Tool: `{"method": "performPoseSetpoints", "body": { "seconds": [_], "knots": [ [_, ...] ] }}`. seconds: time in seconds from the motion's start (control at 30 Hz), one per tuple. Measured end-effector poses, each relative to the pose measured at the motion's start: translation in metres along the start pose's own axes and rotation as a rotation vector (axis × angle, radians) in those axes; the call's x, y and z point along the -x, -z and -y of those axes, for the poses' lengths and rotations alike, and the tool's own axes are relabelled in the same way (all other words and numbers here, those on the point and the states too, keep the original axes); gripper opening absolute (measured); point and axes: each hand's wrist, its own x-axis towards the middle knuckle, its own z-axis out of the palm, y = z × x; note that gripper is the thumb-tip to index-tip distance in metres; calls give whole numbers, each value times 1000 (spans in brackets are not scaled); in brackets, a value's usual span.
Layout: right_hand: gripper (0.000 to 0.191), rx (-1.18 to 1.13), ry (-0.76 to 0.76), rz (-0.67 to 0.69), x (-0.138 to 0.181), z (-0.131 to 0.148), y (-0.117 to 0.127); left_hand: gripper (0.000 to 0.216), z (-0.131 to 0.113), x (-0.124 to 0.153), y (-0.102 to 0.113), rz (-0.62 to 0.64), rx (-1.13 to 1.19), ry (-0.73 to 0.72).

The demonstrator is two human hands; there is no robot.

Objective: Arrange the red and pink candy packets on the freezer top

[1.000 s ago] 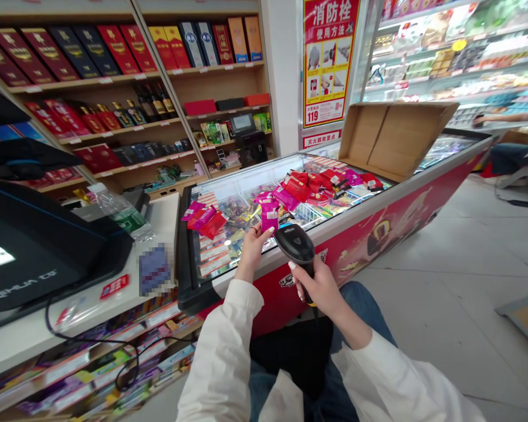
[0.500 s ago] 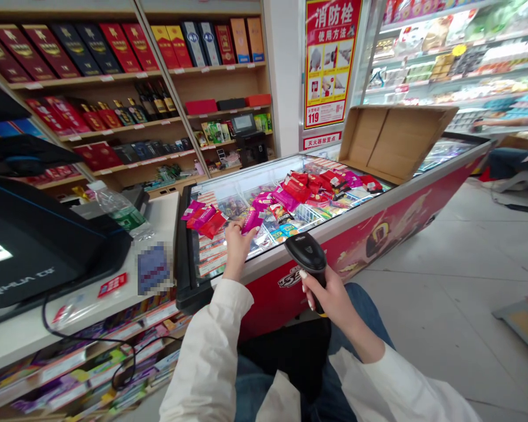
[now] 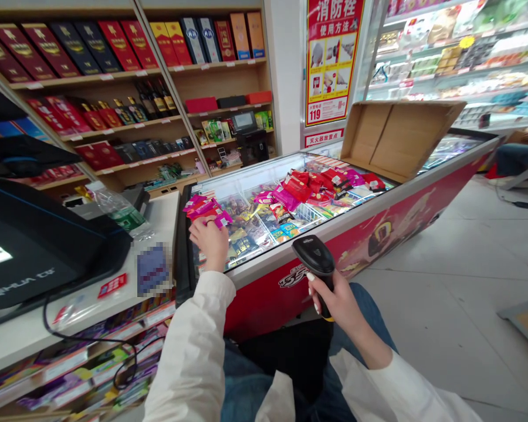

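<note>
My left hand (image 3: 210, 241) is at the near side of a small pile of magenta snack packets (image 3: 200, 205) on the glass top of the chest freezer (image 3: 286, 255). Its curled fingers and thumb are on a magenta packet (image 3: 222, 218) with a white label; the fingertips are partly hidden. In my right hand (image 3: 334, 299) is a black handheld barcode scanner (image 3: 314, 253), held by its handle over the freezer's front edge. A larger heap of red and magenta packets (image 3: 297, 186) lies farther right on the glass.
An open cardboard box (image 3: 378, 138) stands on the freezer's far end. At left, a counter (image 3: 156, 228) carries a black checkout terminal (image 3: 48, 234), a plastic bottle (image 3: 123, 211) and a red card (image 3: 112, 286). A black cable (image 3: 92, 340) hangs below. Shelves of boxes line the back wall.
My left hand has moved left with a magenta packet, from the middle of the glass to the small pile, where it covers the red packet. The scanner has shifted slightly right and down.
</note>
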Motion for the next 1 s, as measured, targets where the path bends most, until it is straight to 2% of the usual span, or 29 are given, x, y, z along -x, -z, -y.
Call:
{"method": "performPoseSetpoints", "body": {
  "seconds": [0.07, 0.17, 0.27, 0.4, 0.53, 0.77, 0.87, 1.0],
  "knots": [
    [42, -14, -8, -5, 0, -2, 1, 32, -26, 12, -12, 50, 17, -40],
    [43, -26, -10, -12, -1, -4, 1, 44, -75, 35, -35, 242, 66, -154],
    [47, -33, -20, -14, -1, -4, 1, 57, -120, 53, -59, 345, 136, -227],
    [49, -33, -34, -20, 1, 1, 5, 61, -149, 60, -78, 402, 132, -228],
    [47, -8, -32, -25, 2, -2, 9, 43, -146, 54, -75, 433, 70, -189],
    [45, -42, -12, -15, 1, -8, 5, 27, -113, 52, -45, 424, 60, -155],
    [47, -42, -26, 17, 2, -5, 3, 23, -103, 54, -39, 410, 156, -107],
    [48, -44, -9, -3, 3, -5, 3, 21, -90, 47, -39, 394, 343, 45]
  ]
}}
